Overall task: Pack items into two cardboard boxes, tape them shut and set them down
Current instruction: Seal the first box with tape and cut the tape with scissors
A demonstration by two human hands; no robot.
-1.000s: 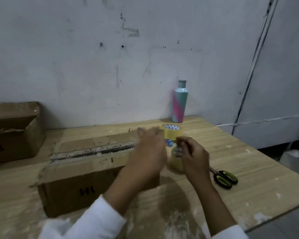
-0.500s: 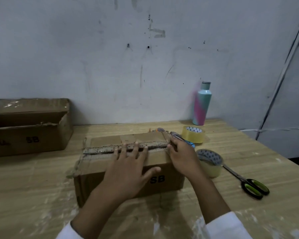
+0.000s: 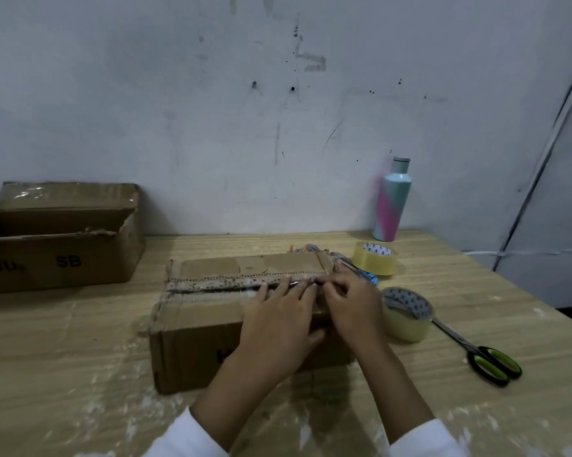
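Okay, left of frame: open cardboard box (image 3: 60, 255), flaps up, on the worktop (image 3: 63, 357). Centre: second box (image 3: 205, 328), worn, flaps closed, ragged seam along its top. Hands: left hand (image 3: 278, 328) flat on it, fingers spread. Right hand (image 3: 350, 305) curled at the seam's right end; can't tell if it's pinching anything. Tape roll (image 3: 406, 315) and scissors (image 3: 489, 361) further right.

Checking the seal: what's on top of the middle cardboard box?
The left hand lies flat on the box; the right hand touches the right end of the seam. The flaps are closed, so the contents are hidden.
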